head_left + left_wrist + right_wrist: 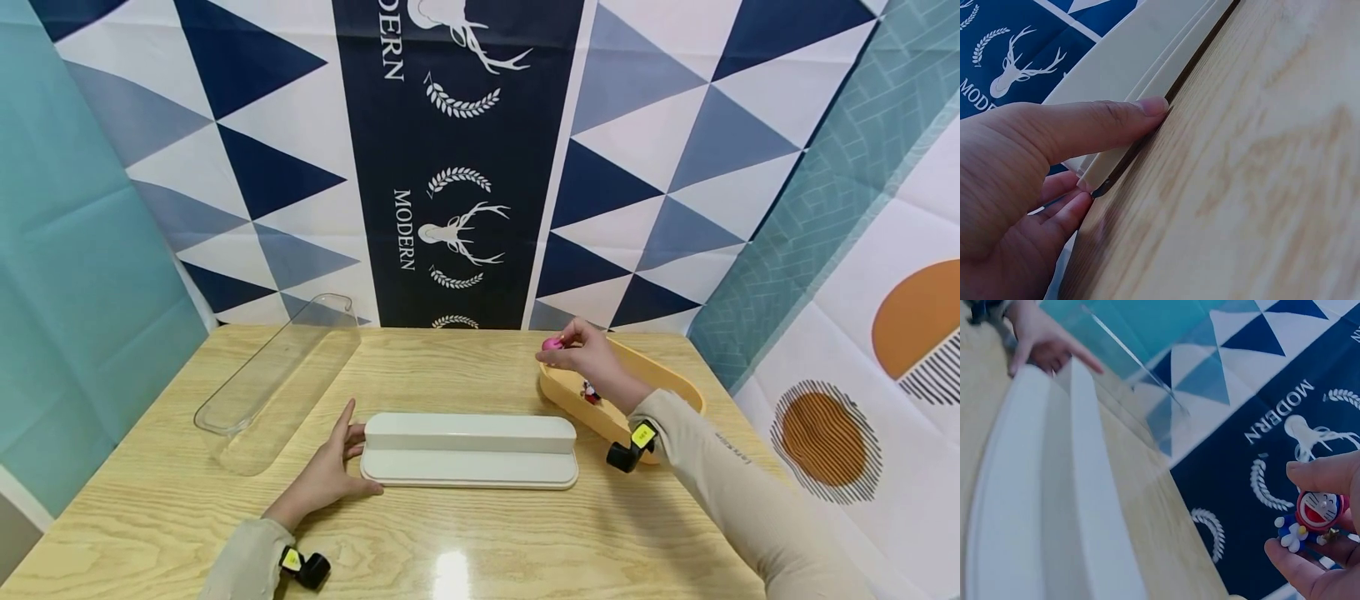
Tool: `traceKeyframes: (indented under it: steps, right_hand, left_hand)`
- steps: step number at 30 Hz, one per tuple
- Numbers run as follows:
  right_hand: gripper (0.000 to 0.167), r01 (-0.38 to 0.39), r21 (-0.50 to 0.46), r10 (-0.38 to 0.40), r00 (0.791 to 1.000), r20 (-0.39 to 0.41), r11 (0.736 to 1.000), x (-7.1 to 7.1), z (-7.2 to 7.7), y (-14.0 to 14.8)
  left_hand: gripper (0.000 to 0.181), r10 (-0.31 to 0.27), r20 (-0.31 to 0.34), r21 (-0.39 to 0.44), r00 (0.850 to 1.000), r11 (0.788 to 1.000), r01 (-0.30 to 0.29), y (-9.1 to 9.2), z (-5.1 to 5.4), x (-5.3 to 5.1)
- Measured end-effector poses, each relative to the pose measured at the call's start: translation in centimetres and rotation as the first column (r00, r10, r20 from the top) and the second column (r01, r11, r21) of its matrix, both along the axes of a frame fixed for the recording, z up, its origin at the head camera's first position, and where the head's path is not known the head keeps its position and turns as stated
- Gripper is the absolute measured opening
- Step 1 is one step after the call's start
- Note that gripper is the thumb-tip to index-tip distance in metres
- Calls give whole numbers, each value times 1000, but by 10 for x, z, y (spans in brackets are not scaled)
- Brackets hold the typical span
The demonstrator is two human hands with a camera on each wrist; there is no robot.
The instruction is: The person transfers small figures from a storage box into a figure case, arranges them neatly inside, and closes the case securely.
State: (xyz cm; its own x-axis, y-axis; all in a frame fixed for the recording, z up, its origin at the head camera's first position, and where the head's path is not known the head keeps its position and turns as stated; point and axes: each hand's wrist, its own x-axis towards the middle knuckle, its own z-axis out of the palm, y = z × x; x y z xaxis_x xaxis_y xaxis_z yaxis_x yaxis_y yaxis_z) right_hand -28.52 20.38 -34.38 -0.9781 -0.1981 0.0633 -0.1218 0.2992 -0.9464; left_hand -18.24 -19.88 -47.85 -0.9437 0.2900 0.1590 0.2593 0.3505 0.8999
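A white two-step display base (469,463) lies lengthwise across the table. At its left end my left hand (330,471) grips it, the thumb (1116,122) along the front edge and other fingers round the corner. My right hand (592,358) is raised above the far left end of a yellow-orange bin (573,400). Between its thumb and fingers it pinches a small cat figurine (1316,515) with a red-pink head and a blue and white body. Inside the bin lies another small red, white and dark figurine (590,392); my right forearm hides part of the bin.
A clear plastic cover (281,387) with rounded ends stands on the left of the wooden table (450,367). Patterned cloth (457,167) hangs behind the table's far edge, with more cloth on both sides.
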Motion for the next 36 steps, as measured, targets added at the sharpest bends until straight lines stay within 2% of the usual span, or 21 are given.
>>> traceKeyframes:
  steps: [5,8,18,23,30,36]
  right_hand:
    - [28,-35,-112,45,995,86,993,5,-6,-13]
    - [24,-54,-140,72,989,126,989,8,-8,-21]
    - [24,-174,-146,200,960,195,974,23,-15,-48]
    - [26,-244,-98,259,944,203,965,29,-19,-63]
    - [25,-281,-73,291,923,251,957,34,-25,-84]
    - [24,-322,-96,336,911,240,942,38,-28,-98]
  left_hand:
    - [136,4,5,-3,1000,1000,-4,1,0,-1]
    - [136,1,4,-9,1000,1000,-1,0,-1,-1]
    - [136,-8,5,-2,1000,1000,8,0,-1,-1]
    - [136,-10,12,3,1000,1000,10,-1,-1,-1]
    - [136,-25,5,18,1000,1000,25,-1,0,0]
    - [136,-27,6,22,1000,999,27,-1,-1,-1]
